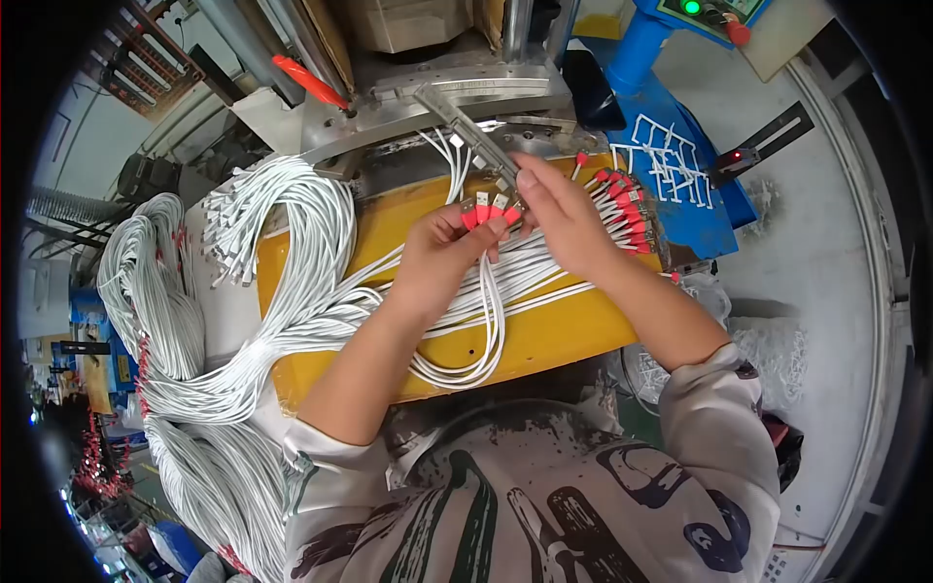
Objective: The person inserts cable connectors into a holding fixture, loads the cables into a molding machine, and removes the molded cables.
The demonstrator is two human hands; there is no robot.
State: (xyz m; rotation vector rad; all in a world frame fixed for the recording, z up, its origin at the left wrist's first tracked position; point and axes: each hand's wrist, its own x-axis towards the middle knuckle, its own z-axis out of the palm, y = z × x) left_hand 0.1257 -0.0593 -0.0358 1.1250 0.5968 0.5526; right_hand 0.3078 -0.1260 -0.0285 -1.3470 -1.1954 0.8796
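Observation:
Several red-sleeved USB plugs on white cables are pinched in my left hand, fanned out with their metal ends upward. Their cables loop down over the yellow board. My right hand is closed on the lower end of a long metal bar, which tilts up to the left towards the press. Its fingertips are close beside the plugs, partly hidden. More red-ended cables lie in a row at the board's right end, under and beyond my right hand.
Big bundles of white cable cover the left side. Behind the board stands a metal press fixture with a red-handled tool. White plastic frames lie on a blue surface at the right.

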